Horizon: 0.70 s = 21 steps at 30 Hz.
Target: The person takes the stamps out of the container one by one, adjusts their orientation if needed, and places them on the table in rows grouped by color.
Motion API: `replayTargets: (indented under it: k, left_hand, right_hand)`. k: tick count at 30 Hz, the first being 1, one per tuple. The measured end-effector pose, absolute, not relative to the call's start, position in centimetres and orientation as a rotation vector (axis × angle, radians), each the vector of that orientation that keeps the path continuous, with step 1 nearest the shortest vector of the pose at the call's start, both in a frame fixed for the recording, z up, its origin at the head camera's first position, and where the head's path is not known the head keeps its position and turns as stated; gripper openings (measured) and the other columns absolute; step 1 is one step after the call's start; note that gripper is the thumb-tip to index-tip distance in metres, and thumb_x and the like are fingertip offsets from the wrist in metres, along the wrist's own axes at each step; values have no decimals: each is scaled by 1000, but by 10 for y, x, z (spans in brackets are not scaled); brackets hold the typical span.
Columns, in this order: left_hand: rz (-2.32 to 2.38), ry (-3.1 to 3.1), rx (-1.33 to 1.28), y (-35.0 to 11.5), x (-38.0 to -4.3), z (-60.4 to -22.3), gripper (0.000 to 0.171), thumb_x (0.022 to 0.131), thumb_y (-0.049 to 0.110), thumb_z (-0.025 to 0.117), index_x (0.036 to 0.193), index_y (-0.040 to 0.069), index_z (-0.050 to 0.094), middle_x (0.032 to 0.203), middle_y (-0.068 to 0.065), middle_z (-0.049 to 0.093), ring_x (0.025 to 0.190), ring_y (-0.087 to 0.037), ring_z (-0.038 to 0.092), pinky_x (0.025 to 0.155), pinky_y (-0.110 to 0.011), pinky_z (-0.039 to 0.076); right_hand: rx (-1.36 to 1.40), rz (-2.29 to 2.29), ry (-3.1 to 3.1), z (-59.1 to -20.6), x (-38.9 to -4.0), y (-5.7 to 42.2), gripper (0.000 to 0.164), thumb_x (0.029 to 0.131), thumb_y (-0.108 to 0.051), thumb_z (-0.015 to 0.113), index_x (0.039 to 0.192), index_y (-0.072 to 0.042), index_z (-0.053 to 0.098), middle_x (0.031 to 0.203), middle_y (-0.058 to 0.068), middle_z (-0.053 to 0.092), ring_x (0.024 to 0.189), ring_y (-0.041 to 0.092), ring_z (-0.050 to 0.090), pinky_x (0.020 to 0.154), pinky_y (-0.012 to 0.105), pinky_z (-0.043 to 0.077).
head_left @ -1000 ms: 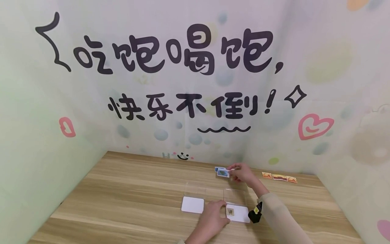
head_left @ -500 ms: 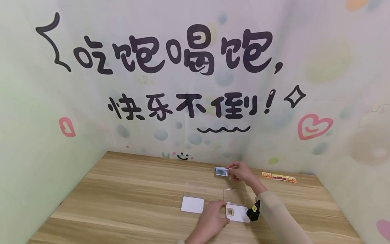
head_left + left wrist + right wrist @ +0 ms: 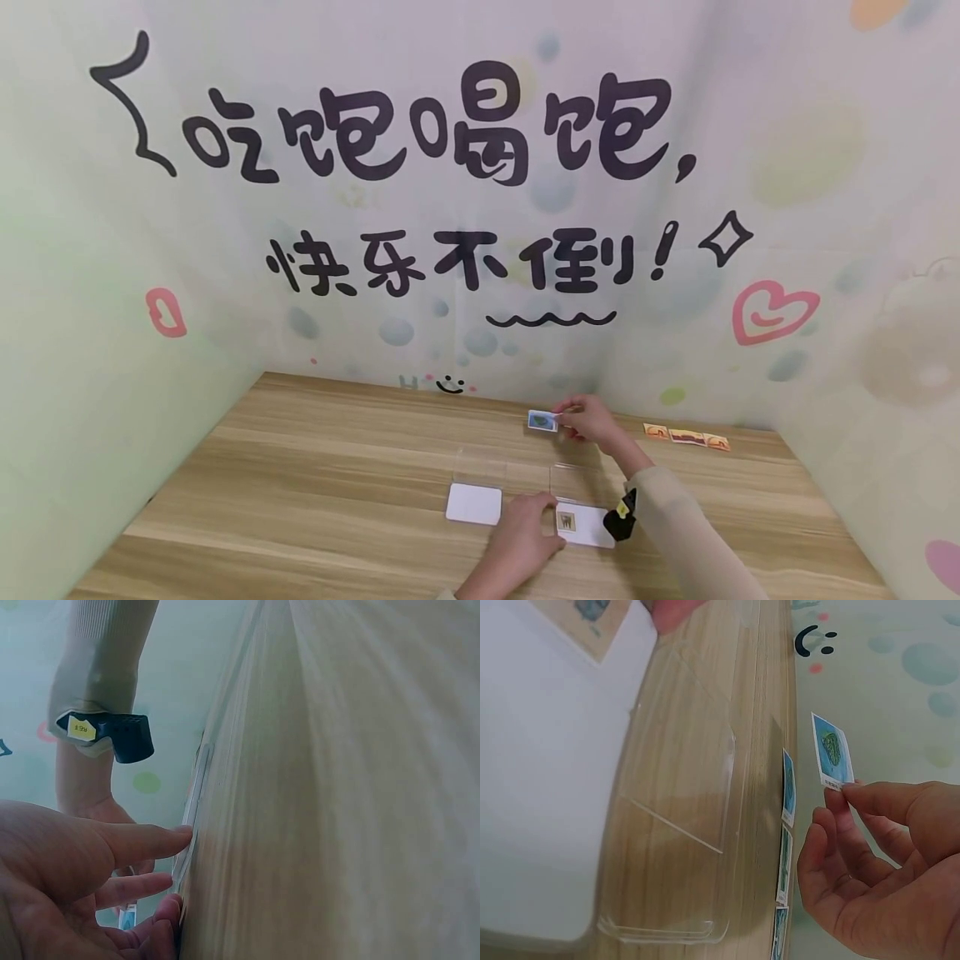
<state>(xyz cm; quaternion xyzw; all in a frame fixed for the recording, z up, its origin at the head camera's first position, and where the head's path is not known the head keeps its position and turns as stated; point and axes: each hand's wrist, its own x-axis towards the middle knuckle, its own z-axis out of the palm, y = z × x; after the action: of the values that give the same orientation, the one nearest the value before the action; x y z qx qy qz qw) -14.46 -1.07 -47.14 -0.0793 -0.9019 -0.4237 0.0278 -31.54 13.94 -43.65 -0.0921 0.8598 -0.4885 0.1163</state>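
The right hand (image 3: 592, 419) pinches a small blue picture card (image 3: 831, 754) between thumb and index finger, nearly closed there, while its other fingers bend loosely beneath; the card is tilted, apart from the row of blue picture cards (image 3: 784, 864) that lies on the wooden table (image 3: 300, 500) just beside it. The left hand (image 3: 517, 533), nearer the person, is half spread and holds the end of the right white panel (image 3: 594, 527), thumb at the near edge and a finger at the far one. A brown picture card (image 3: 566, 522) lies on that panel, just right of the left hand's fingertips. Left of the same hand is the left white panel (image 3: 474, 503); whether the two panels join under the hand cannot be told. From the far sides of the panels extend clear plastic covers (image 3: 675, 817), lying between the left hand and the right. Well to the right of the right hand, three orange-toned picture cards (image 3: 687, 437) lie end to end. Behind the right hand, on its sleeve (image 3: 686, 525), sits a black wrist device (image 3: 619, 525) with a yellow label.
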Motion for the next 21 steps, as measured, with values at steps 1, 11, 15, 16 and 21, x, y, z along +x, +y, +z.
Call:
replayTargets:
  k: [1, 11, 15, 16, 21]
  left_hand:
    - [-1310, -2783, -247, -11, -145, -472, 44, 75, 9, 92, 115, 2, 74, 105, -18, 73, 104, -40, 69, 87, -50, 59]
    - [-1322, -2785, -253, -12, -146, -472, 43, 76, 9, 92, 115, 2, 75, 104, -15, 73, 103, -37, 68, 88, -47, 58]
    - [-1322, -2788, -257, -12, -147, -472, 43, 76, 10, 92, 115, 2, 75, 104, -15, 73, 103, -36, 68, 88, -46, 58]
    - [-1317, -2789, -258, -11, -147, -473, 43, 76, 10, 92, 115, 2, 75, 104, -15, 73, 103, -36, 68, 88, -46, 58]
    - [-1299, -2785, -265, -11, -146, -474, 43, 76, 11, 92, 115, 3, 75, 104, -14, 72, 103, -35, 67, 88, -45, 58]
  right_hand:
    - [-266, -1429, 2519, -436, -316, 139, 17, 100, -3, 68, 112, 9, 69, 83, 12, 67, 63, 16, 56, 59, 30, 52]
    - [-270, -1441, 2522, -439, -319, 134, 17, 99, -2, 68, 111, 10, 70, 81, 12, 67, 60, 15, 56, 57, 29, 51]
    - [-262, -1452, 2517, -440, -320, 132, 17, 99, -2, 68, 111, 10, 70, 81, 12, 67, 60, 14, 55, 56, 28, 50]
    - [-263, -1451, 2518, -440, -320, 131, 17, 99, -2, 68, 111, 10, 70, 81, 12, 67, 60, 14, 55, 56, 28, 50]
    - [-258, -1459, 2512, -442, -322, 129, 17, 98, -2, 68, 110, 10, 70, 80, 11, 66, 60, 14, 54, 56, 28, 48]
